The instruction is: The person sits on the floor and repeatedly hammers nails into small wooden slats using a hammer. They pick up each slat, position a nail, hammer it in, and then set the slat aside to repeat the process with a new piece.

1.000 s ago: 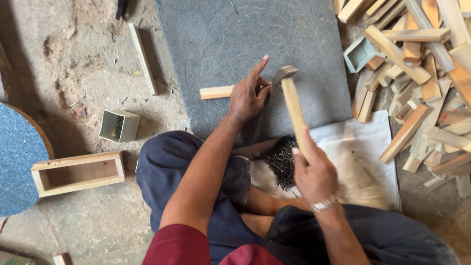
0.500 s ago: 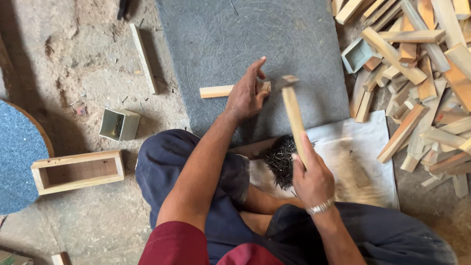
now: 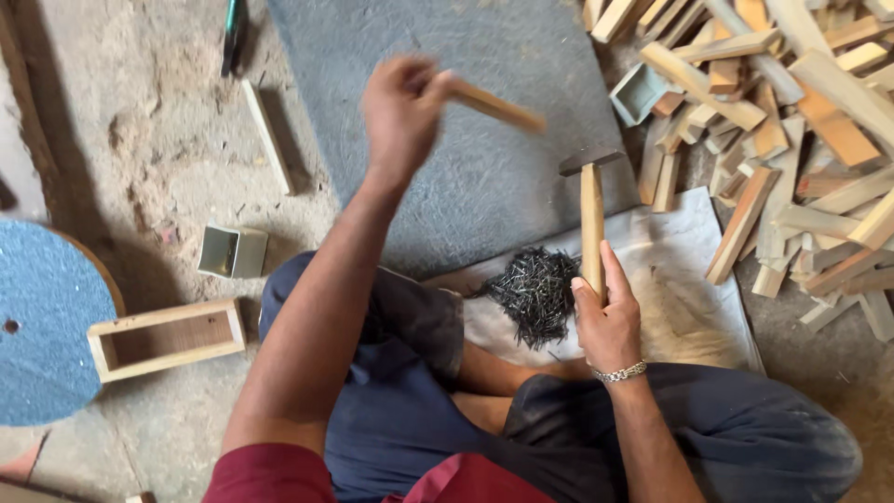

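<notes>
My left hand (image 3: 400, 112) is raised above the grey stone slab (image 3: 503, 186) and grips a short wooden strip (image 3: 498, 105), which is blurred by motion. My right hand (image 3: 607, 317) holds a hammer (image 3: 590, 210) by its wooden handle, head pointing up over the slab's near edge. A dark heap of small nails (image 3: 535, 293) lies on a pale cloth (image 3: 680, 307) just left of my right hand, in front of my crossed legs.
A big pile of cut wooden pieces (image 3: 792, 140) fills the right side. An open wooden box (image 3: 168, 337) and a small square box (image 3: 231, 251) sit on the dirt floor at left, beside a round blue disc (image 3: 42, 321). A loose slat (image 3: 267, 135) lies further back.
My left hand lifted the wooden strip off the slab and swung it up and left. The hammer in my right hand now stands more upright.
</notes>
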